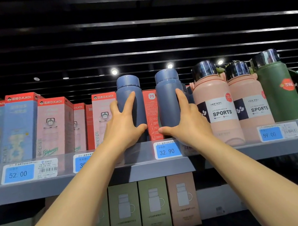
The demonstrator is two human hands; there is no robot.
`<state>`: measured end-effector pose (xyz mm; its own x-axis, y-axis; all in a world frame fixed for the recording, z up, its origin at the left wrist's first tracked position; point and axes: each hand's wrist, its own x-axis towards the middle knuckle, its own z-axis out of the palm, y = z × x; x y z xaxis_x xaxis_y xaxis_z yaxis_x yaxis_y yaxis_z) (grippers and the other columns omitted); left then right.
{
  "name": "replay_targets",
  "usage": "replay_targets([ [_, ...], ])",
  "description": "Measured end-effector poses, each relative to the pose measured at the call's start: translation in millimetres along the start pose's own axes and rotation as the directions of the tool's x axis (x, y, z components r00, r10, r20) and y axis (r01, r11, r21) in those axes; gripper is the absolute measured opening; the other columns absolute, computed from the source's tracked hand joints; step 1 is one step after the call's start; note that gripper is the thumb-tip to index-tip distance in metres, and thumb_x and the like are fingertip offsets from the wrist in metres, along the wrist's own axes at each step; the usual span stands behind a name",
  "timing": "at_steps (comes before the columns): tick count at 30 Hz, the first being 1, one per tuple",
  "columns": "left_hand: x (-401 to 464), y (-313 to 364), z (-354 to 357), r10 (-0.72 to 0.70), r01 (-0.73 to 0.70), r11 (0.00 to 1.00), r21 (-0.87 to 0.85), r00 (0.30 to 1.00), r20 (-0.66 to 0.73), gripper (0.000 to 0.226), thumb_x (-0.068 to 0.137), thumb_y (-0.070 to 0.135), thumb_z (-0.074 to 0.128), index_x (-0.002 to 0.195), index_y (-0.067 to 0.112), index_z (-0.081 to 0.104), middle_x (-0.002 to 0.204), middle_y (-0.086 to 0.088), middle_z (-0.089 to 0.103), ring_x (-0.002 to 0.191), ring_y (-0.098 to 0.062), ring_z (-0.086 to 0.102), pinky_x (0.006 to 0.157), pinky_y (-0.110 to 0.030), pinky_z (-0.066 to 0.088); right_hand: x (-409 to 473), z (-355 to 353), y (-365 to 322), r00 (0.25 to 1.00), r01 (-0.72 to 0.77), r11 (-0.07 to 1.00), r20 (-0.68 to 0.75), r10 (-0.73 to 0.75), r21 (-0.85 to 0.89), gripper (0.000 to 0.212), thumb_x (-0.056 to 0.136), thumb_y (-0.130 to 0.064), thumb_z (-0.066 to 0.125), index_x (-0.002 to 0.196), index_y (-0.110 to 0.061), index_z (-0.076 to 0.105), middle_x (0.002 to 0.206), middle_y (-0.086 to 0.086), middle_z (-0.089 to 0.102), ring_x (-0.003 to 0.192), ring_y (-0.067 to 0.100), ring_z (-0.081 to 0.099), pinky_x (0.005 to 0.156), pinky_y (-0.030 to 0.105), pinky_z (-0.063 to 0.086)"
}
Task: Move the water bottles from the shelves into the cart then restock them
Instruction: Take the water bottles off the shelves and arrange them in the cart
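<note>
On the upper grey metal shelf (38, 186), a row of boxed bottles in blue and pink cartons (54, 125) stands at the left. Next to them the person's left hand (124, 124) wraps its fingers (129, 101) around a tall matte blue bottle (130, 96), thumb hooked round its lower front. A red carton (152, 112) shows in the gap between the hands. The right hand (185, 120) grips a second matching blue bottle (168, 94) the same way. Both bottles stand upright on the shelf, behind its clear price rail. Further right sit two pink sports bottles with chrome caps (214, 102) and a dark green flask (277, 90). No cart is in view, so whether these bottles are being taken down or restocked cannot be told; either way, most of the shelf remains full.
</note>
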<state>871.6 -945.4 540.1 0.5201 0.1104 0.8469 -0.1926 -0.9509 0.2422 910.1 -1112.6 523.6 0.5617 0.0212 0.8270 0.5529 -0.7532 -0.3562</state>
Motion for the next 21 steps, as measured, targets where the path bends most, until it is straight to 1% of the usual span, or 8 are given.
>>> replay_targets([
  [4, -3, -1, 3, 0.004, -0.003, 1.000, 0.017, 1.000, -0.021, 0.089, 0.087, 0.038, 0.065, 0.149, 0.042, 0.002, 0.157, -0.006, 0.004, 0.123, -0.038, 0.046, 0.091, -0.040, 0.044, -2, 1, 4, 1.000, 0.014, 1.000, -0.015, -0.014, -0.019, 0.106, 0.078, -0.054, 0.069, 0.149, -0.038, -0.007, 0.140, 0.012, 0.040, 0.118, 0.034, 0.051, 0.086, 0.044, 0.047],
  [6, -5, -3, 3, 0.007, -0.004, 0.999, 0.048, 0.998, -0.058, 0.089, 0.086, 0.041, 0.065, 0.149, 0.042, 0.003, 0.157, -0.005, 0.008, 0.122, -0.036, 0.047, 0.087, -0.038, 0.044, -4, 0, 3, 1.000, 0.009, 1.000, -0.024, -0.009, 0.000, 0.105, 0.077, -0.055, 0.069, 0.148, -0.039, -0.006, 0.145, 0.011, 0.033, 0.124, 0.035, 0.046, 0.090, 0.046, 0.046],
  [8, -10, -6, -1, 0.062, -0.047, 0.993, 0.108, 0.988, -0.144, 0.084, 0.086, 0.045, 0.063, 0.150, 0.039, 0.009, 0.155, -0.003, 0.017, 0.123, -0.032, 0.047, 0.084, -0.038, 0.044, -9, -2, 0, 0.996, 0.033, 0.999, -0.080, -0.030, 0.036, 0.100, 0.078, -0.053, 0.069, 0.150, -0.036, 0.000, 0.151, 0.010, 0.023, 0.132, 0.034, 0.035, 0.097, 0.047, 0.043],
  [11, -26, -14, -13, 0.115, -0.098, 0.993, 0.070, 0.947, -0.300, 0.066, 0.086, 0.041, 0.062, 0.145, 0.033, 0.031, 0.144, 0.004, 0.037, 0.118, -0.025, 0.049, 0.077, -0.035, 0.042, -25, -1, -10, 0.946, 0.202, 0.978, -0.269, -0.183, 0.046, 0.080, 0.083, -0.038, 0.066, 0.148, -0.026, 0.022, 0.151, 0.010, 0.026, 0.137, 0.031, 0.027, 0.105, 0.052, 0.036],
  [13, -41, -24, -21, 0.123, -0.131, 0.991, 0.005, 0.921, -0.370, 0.051, 0.086, 0.036, 0.063, 0.134, 0.030, 0.046, 0.132, 0.006, 0.050, 0.110, -0.021, 0.055, 0.077, -0.034, 0.045, -41, 7, -23, 0.879, 0.352, 0.934, -0.364, -0.307, 0.062, 0.065, 0.080, -0.033, 0.063, 0.140, -0.020, 0.040, 0.143, 0.009, 0.040, 0.132, 0.030, 0.036, 0.105, 0.052, 0.035],
  [14, -49, -30, -27, 0.132, -0.147, 0.989, -0.009, 0.911, -0.390, 0.044, 0.086, 0.035, 0.062, 0.128, 0.027, 0.053, 0.124, 0.006, 0.055, 0.105, -0.018, 0.057, 0.077, -0.034, 0.048, -50, 13, -32, 0.857, 0.416, 0.905, -0.372, -0.357, 0.089, 0.059, 0.079, -0.031, 0.061, 0.135, -0.017, 0.047, 0.137, 0.008, 0.046, 0.128, 0.028, 0.041, 0.104, 0.051, 0.036],
  [18, -93, -60, -61, 0.141, -0.154, 0.988, -0.002, 0.907, -0.396, 0.026, 0.083, 0.031, 0.057, 0.104, 0.018, 0.065, 0.100, 0.006, 0.063, 0.085, -0.010, 0.058, 0.075, -0.038, 0.052, -94, 44, -69, 0.820, 0.569, 0.779, -0.256, -0.512, 0.263, 0.042, 0.079, -0.027, 0.059, 0.118, -0.013, 0.058, 0.122, 0.004, 0.055, 0.112, 0.024, 0.052, 0.095, 0.041, 0.044],
  [21, -141, -90, -98, 0.086, -0.075, 0.996, 0.048, 0.941, -0.326, 0.023, 0.082, 0.035, 0.055, 0.100, 0.023, 0.065, 0.093, 0.011, 0.062, 0.081, -0.011, 0.061, 0.071, -0.039, 0.053, -132, 67, -107, 0.821, 0.549, 0.715, -0.118, -0.559, 0.433, 0.036, 0.080, -0.031, 0.056, 0.112, -0.015, 0.061, 0.115, -0.001, 0.058, 0.105, 0.020, 0.055, 0.088, 0.036, 0.048],
])
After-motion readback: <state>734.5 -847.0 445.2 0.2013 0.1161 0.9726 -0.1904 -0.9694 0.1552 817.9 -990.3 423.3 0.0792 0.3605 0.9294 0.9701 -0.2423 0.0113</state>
